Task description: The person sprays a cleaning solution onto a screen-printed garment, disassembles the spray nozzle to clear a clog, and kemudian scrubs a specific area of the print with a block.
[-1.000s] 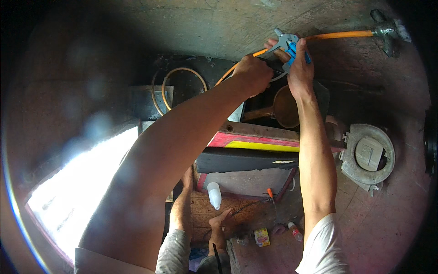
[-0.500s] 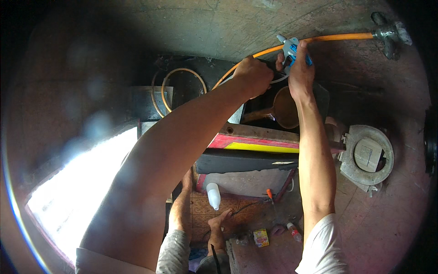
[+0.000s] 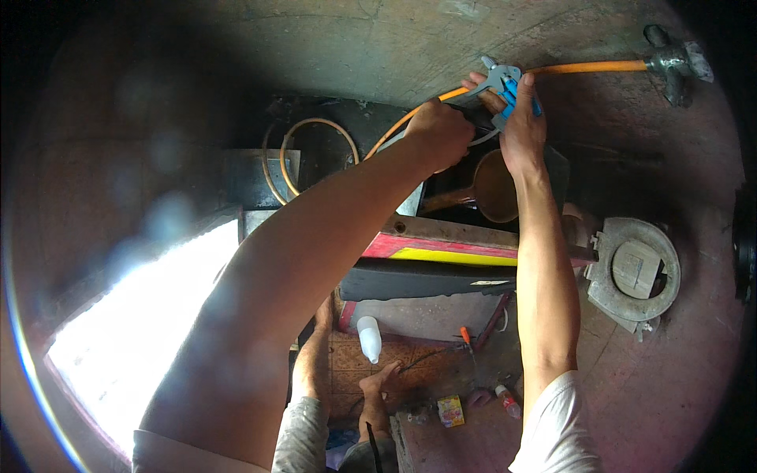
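My right hand (image 3: 522,130) holds a blue-and-grey trigger tool (image 3: 511,88) with a short nozzle, which looks like a spray gun. The tool lies against the palm; my fingers are stretched out behind its grey lever, and the thumb rests at its side. From the handle's base a thin pale tube (image 3: 485,139) runs to my left hand (image 3: 441,132). That hand is closed, seemingly around the tube, though its grip is partly hidden. Behind both hands passes an orange hose (image 3: 583,68), attached to a metal fitting (image 3: 672,65) on the wall at the right.
Below my hands, a brown dipper (image 3: 495,189) lies in a dark basin. Coiled hose (image 3: 319,122) is at the left. A pink-and-yellow board edge (image 3: 449,254) crosses the middle. Farther down are a white bottle (image 3: 369,339), an orange-handled screwdriver (image 3: 466,337) and a toilet seat (image 3: 670,264).
The fingers of my right hand have straightened away from the tool's lever, which now stands out farther from the blue body. My left hand has hardly moved.
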`<state>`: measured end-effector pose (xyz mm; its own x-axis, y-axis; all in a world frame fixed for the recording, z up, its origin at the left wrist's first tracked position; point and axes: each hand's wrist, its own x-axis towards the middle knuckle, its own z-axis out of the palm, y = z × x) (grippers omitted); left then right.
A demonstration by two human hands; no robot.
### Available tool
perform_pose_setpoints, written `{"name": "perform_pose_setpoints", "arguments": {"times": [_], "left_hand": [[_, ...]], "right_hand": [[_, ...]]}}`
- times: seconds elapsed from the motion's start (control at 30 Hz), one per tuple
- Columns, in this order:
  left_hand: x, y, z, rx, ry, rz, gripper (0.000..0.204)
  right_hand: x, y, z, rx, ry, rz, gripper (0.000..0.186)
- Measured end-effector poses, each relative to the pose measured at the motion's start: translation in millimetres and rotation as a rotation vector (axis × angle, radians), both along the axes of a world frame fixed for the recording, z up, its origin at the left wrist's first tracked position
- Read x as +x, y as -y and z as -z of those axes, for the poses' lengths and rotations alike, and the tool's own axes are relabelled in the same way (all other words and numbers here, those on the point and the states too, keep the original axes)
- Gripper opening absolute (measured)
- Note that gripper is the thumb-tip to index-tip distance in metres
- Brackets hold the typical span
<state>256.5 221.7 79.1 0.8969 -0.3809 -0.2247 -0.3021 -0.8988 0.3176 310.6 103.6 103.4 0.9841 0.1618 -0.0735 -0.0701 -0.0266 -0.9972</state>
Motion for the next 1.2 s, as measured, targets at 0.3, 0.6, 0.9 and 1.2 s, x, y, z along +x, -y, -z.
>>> {"name": "perform_pose_setpoints", "arguments": {"times": [0.3,0.6,0.9,1.2], "left_hand": [[0,1,-2,0.007,0.017,-0.005,0.037],[0,6,1,0.032,-0.016,0.012,0.037],[3,2,-4,0.039,0.011,0.01,0.033],[2,4,2,0.067,-0.014,0.018,0.03]], "right_hand": [[1,3,-5,-0.041,-0.037,-0.043,0.06],[11,23,15,-0.122,-0.005,0.004,0.061],[14,25,5,-0.23,0.037,-0.07,0.061],[10,22,10,-0.168,0.045,-0.04,0.062]]}}
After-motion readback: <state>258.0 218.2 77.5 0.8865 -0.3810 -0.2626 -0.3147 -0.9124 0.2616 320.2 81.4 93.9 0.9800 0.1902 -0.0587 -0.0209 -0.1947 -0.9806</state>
